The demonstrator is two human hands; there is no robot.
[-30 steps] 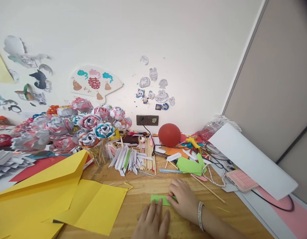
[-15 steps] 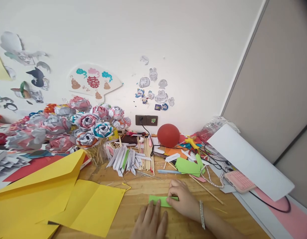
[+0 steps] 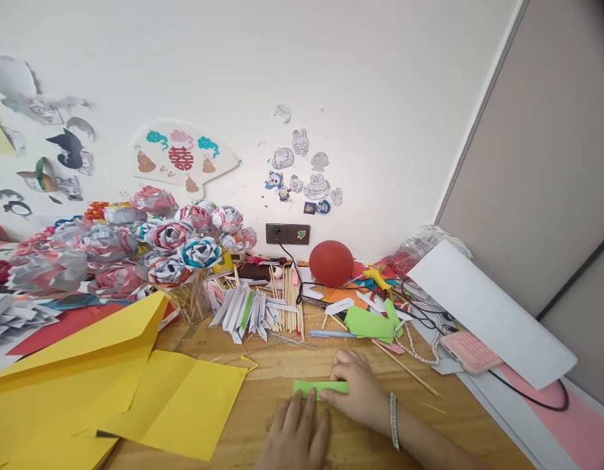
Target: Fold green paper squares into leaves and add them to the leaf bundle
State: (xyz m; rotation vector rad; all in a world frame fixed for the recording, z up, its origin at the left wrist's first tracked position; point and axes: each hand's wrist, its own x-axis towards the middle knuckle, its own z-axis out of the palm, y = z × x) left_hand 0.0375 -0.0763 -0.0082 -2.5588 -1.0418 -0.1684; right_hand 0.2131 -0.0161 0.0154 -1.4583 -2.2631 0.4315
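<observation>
A narrow green paper strip [image 3: 337,386], which looks folded along its length, lies crosswise on the wooden table in front of me. My left hand [image 3: 293,436] rests palm down at its near side, fingers stretched out and tips pressing on the strip's left part. At the strip's right half is my right hand [image 3: 358,388], wearing a sparkling bracelet [image 3: 394,421]. Its thumb presses along the near edge while the bent fingers curl over the far side, gripping the paper. Some of the strip is hidden under the fingers.
Yellow paper sheets [image 3: 184,405] cover the table's left. Behind stand paper flowers [image 3: 169,235], folded white paper pieces [image 3: 238,310] and wooden sticks [image 3: 289,300]. Green paper pieces [image 3: 368,322], a blue pen [image 3: 331,334] and a pink calculator-like case [image 3: 471,352] lie to the right.
My right thumb has slid a little to the left along the green strip, and the strip looks narrower. The left hand stays almost in place. The view has shifted slightly.
</observation>
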